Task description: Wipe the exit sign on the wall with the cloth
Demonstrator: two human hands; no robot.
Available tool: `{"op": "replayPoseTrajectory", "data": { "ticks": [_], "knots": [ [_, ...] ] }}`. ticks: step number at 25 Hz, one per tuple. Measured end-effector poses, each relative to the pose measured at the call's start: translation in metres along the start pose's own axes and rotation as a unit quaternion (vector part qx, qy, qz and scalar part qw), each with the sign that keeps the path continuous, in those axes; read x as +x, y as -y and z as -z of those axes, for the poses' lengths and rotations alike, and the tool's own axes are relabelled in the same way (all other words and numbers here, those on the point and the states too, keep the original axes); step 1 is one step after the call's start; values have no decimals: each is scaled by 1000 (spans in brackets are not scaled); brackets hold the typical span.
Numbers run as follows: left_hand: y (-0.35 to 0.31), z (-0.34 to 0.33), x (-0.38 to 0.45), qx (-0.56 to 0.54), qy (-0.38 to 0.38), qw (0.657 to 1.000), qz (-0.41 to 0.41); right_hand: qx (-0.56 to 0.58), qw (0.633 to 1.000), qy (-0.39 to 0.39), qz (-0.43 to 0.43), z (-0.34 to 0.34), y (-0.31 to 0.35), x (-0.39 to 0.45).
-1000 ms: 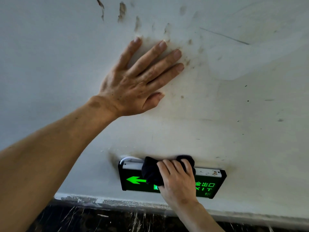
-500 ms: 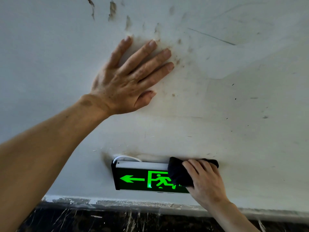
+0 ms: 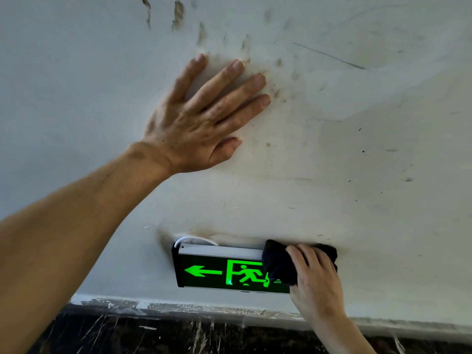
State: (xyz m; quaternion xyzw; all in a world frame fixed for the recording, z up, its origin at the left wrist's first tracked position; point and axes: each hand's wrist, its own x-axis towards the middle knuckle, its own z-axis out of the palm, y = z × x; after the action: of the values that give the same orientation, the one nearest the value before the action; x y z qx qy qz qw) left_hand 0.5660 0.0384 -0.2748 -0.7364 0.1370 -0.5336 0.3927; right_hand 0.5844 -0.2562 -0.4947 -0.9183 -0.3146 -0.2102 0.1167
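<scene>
A lit green exit sign [image 3: 219, 270] with an arrow and a running figure hangs low on the white wall. My right hand [image 3: 315, 282] presses a black cloth [image 3: 277, 264] against the sign's right end, which it covers. The cloth wraps over the sign's top edge. My left hand [image 3: 201, 118] lies flat on the wall well above the sign, fingers spread, holding nothing.
The white wall [image 3: 357, 175] is smudged with brown marks around my left hand and above the sign. A white cable [image 3: 194, 238] loops out behind the sign's top left. A dark marbled skirting band [image 3: 178, 333] runs along the bottom.
My right hand has slid the cloth rightward along the sign from its middle to its right end, uncovering the arrow and running figure. My left hand stays flat on the wall.
</scene>
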Motion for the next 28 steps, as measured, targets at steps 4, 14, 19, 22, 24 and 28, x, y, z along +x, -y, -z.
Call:
{"op": "replayPoseTrajectory", "data": {
  "ticks": [4,14,19,22,24,28],
  "knots": [
    [1,-1,-1,0,-3,1000,0,3,999,-31,-30,-1,6,-5],
    [0,-1,-2,6,1,1000,0,173,977,33,-120,3,-4,-50],
    [-1,-2,-2,6,-6,1000,-1,416,847,3,-331,4,-19,-72],
    [0,-2,-1,5,-6,1000,1,520,747,-102,-402,15,-29,-61],
    [-1,-1,-1,8,-7,1000,1,548,711,-135,-420,15,-39,-55],
    [0,0,0,9,-7,1000,-1,584,710,-44,-391,7,-43,-38]
  ]
}}
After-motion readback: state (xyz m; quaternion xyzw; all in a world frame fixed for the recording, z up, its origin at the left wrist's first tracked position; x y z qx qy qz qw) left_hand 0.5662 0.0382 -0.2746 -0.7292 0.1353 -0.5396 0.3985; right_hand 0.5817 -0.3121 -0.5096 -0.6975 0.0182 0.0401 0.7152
